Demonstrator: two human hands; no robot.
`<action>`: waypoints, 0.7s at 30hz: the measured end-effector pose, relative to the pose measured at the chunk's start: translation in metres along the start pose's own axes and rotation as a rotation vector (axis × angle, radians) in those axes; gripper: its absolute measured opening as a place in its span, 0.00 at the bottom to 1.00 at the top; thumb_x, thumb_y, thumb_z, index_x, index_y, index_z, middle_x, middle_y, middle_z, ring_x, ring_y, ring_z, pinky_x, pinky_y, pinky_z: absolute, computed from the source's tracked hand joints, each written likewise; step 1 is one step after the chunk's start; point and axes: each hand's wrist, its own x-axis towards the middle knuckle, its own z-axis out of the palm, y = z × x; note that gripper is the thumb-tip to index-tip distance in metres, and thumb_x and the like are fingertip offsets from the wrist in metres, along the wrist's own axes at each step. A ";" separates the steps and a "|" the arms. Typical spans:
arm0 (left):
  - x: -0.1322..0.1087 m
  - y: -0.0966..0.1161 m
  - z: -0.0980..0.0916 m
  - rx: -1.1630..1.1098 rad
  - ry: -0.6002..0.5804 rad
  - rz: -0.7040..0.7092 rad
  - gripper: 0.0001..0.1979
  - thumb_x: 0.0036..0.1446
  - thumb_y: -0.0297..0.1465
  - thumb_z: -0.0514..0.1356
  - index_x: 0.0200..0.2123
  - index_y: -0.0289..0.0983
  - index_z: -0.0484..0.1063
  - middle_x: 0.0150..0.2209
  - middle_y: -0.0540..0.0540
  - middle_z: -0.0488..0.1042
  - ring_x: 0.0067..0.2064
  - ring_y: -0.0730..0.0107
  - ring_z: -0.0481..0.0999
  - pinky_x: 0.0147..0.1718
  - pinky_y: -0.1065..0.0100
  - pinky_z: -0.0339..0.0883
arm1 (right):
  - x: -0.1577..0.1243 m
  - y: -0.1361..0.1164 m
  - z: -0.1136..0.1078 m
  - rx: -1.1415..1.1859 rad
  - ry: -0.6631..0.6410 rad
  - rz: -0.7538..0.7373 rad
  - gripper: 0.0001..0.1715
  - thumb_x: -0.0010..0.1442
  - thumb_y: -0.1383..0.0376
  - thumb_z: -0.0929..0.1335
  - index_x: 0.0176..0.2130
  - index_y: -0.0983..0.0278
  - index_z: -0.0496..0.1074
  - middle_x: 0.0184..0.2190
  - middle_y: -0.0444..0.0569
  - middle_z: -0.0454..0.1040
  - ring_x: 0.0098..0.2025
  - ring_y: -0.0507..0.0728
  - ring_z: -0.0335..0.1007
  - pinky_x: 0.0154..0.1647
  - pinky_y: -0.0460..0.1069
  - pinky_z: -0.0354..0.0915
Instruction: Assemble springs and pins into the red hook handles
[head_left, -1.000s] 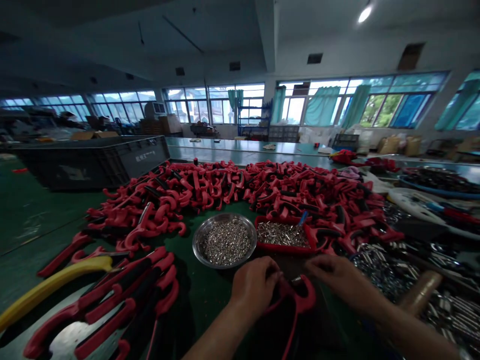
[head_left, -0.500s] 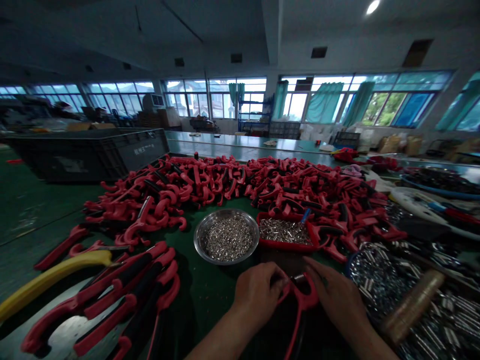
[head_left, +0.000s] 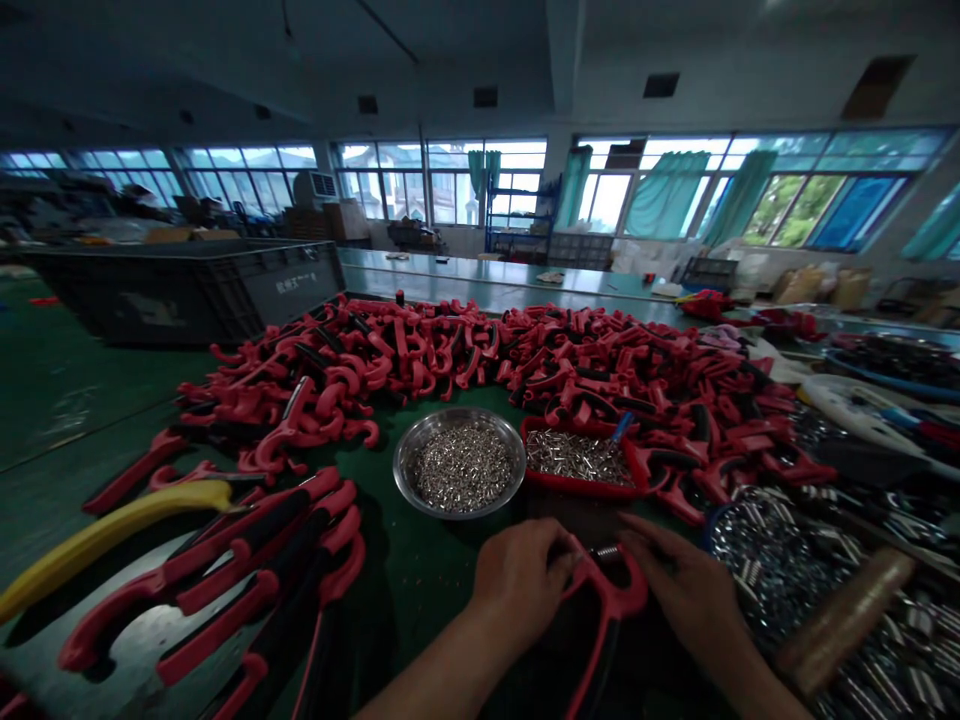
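Observation:
A red-and-black tool handle (head_left: pixel 613 602) with a forked, curved end is between my hands, its long grip pointing down toward me. My left hand (head_left: pixel 521 575) pinches the left side of the fork between thumb and fingers. A small metal coil spring (head_left: pixel 606 552) sits across the gap of the fork. My right hand (head_left: pixel 681 582) is closed at the right side of the fork, fingertips beside the spring; its thumb is mostly hidden. Just beyond are a steel bowl (head_left: pixel 403 478) of small metal pins and a red tray (head_left: pixel 581 487) of longer pins.
A large heap of red handles (head_left: pixel 450 350) spans the table behind the bowl. More handles (head_left: pixel 255 590) and a banana (head_left: pixel 120 520) lie at left. Metal springs (head_left: pixel 780 570) and a brown cylinder (head_left: pixel 847 620) lie at right. A grey crate (head_left: pixel 187 290) stands far left.
The view has shifted slightly, so most things appear a little further right and the far things higher. Both hands stay at the handle and spring, with little change in grip.

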 end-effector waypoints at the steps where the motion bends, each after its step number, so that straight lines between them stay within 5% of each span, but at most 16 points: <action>1: 0.000 0.000 0.000 0.002 -0.002 -0.008 0.06 0.54 0.35 0.55 0.34 0.43 0.71 0.35 0.53 0.75 0.37 0.69 0.72 0.33 0.71 0.61 | 0.000 0.001 -0.001 -0.008 -0.004 -0.007 0.19 0.56 0.56 0.62 0.41 0.63 0.73 0.35 0.50 0.77 0.37 0.59 0.74 0.38 0.51 0.71; 11: -0.001 -0.001 0.002 -0.021 0.016 -0.001 0.05 0.54 0.35 0.55 0.33 0.45 0.71 0.35 0.56 0.75 0.37 0.71 0.73 0.34 0.72 0.61 | -0.003 0.001 -0.003 -0.246 0.027 -0.327 0.16 0.58 0.65 0.59 0.39 0.65 0.73 0.35 0.52 0.77 0.36 0.57 0.74 0.38 0.51 0.71; 21: -0.003 0.006 0.000 0.093 -0.001 0.042 0.07 0.55 0.33 0.54 0.36 0.43 0.70 0.36 0.54 0.74 0.38 0.69 0.72 0.36 0.71 0.62 | -0.001 -0.006 -0.009 -0.510 -0.040 -0.621 0.22 0.49 0.77 0.57 0.38 0.67 0.73 0.33 0.54 0.76 0.34 0.58 0.73 0.34 0.51 0.70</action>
